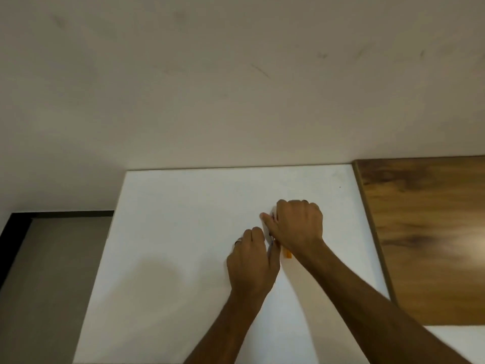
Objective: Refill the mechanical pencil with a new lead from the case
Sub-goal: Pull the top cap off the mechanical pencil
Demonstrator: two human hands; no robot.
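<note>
Your left hand (252, 261) grips a thin pencil-like shaft (270, 249); your right hand (298, 224) is curled over something small, mostly hidden, on the white worktop (170, 232). Judging by this, refilling looks underway, unfinished.

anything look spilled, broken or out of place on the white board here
Nothing stands out. The white board shows no spill or damage. Both the left hand and right hand are closed over small items; only an orange piece peeks out beneath the right wrist, too hidden to judge.
</note>
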